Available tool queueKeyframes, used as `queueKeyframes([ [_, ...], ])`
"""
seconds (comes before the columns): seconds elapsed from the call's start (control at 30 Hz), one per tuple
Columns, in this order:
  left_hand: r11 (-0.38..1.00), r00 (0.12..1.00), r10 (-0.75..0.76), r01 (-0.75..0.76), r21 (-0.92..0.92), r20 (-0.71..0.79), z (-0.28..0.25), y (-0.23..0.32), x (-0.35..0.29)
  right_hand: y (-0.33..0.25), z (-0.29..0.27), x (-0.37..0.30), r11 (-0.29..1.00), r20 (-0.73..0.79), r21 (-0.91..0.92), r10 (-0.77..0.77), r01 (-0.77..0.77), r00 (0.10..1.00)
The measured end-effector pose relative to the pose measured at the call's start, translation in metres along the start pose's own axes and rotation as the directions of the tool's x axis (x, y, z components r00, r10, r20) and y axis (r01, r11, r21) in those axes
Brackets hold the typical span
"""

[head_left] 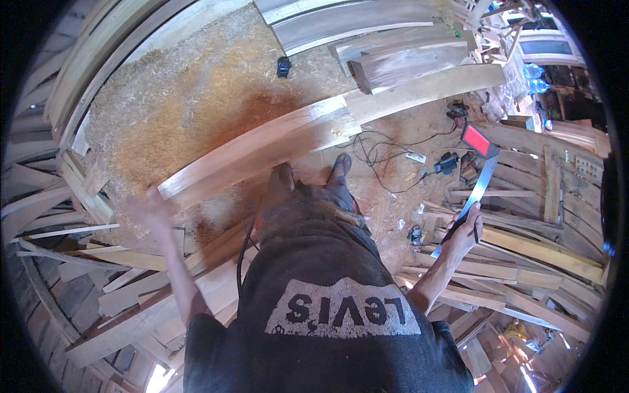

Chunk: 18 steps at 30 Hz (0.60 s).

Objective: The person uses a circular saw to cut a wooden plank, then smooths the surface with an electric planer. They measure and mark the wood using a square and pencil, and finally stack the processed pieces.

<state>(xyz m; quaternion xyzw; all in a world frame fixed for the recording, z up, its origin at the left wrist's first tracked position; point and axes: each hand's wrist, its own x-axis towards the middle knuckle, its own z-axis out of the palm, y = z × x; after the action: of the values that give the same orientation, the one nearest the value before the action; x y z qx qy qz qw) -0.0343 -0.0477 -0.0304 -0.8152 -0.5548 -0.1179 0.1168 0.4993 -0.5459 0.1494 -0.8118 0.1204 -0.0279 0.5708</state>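
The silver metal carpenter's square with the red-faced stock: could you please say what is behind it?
Beyond the silver metal carpenter's square, in the right hand, rough brown wooden boards show to its right, dusty brown floor to its left. Whatever lies directly behind it is covered.

The square (pixel 483 183) is red, black and silver, the shirt (pixel 308 262) dark grey.

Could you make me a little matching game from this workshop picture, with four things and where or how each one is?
Things:
1. Red-and-silver square
2. Left hand
3. Small black object
4. Blue bottles

Places and states:
A. On the shavings-covered ground
B. In the picture's far upper right
C. Gripped by the right hand
D. Blurred, by the long board's left end

Pairs: 1-C; 2-D; 3-A; 4-B
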Motion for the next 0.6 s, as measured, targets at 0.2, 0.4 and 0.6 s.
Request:
queueKeyframes([
  [0.2, 0.629, 0.829, 0.516, -0.198, -0.752, 0.214, -0.055, 0.43, -0.015, -0.02, -0.005, 0.021, 0.989, 0.007, 0.144, 0.038, -0.039, 0.999],
  [0.4, -0.201, 0.228, 0.953, -0.024, -0.979, -0.201, -0.09, 0.639, -0.058, -0.042, 0.013, 0.011, 0.988, 0.051, 0.152, -0.011, 0.003, 0.999],
  [0.6, 0.068, 0.397, 0.915, -0.322, -0.944, -0.07, -0.086, 0.49, -0.052, 0.019, 0.067, 0.002, 0.982, 0.278, -0.142, -0.081, 0.124, 0.957],
])
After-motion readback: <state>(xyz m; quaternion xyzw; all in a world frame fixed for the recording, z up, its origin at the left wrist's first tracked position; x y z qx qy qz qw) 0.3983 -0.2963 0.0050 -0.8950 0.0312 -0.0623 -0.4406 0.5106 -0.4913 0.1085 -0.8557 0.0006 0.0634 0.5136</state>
